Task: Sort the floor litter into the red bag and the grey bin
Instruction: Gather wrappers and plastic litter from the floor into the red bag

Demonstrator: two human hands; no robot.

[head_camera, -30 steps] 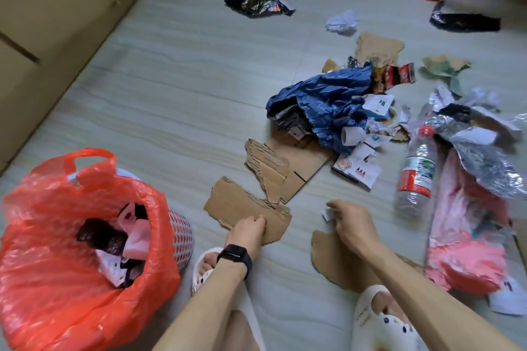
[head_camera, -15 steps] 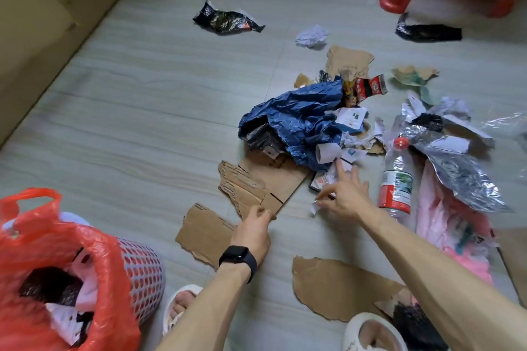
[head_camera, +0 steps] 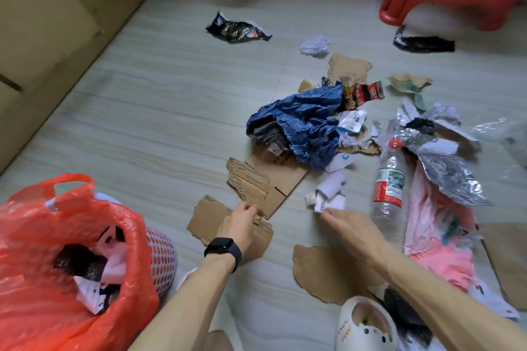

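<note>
The paper scraps (head_camera: 329, 198) are lying on the floor (head_camera: 171, 122) just at eleven o'clock from the right hand (head_camera: 352, 229), which is reaching for them flat-fingered and is nearer than the left hand (head_camera: 241, 225), busy pinching torn cardboard (head_camera: 206, 219) at nine o'clock.

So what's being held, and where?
The left hand pinches the cardboard piece at its far edge; the right hand touches paper scraps, grip unclear.
</note>
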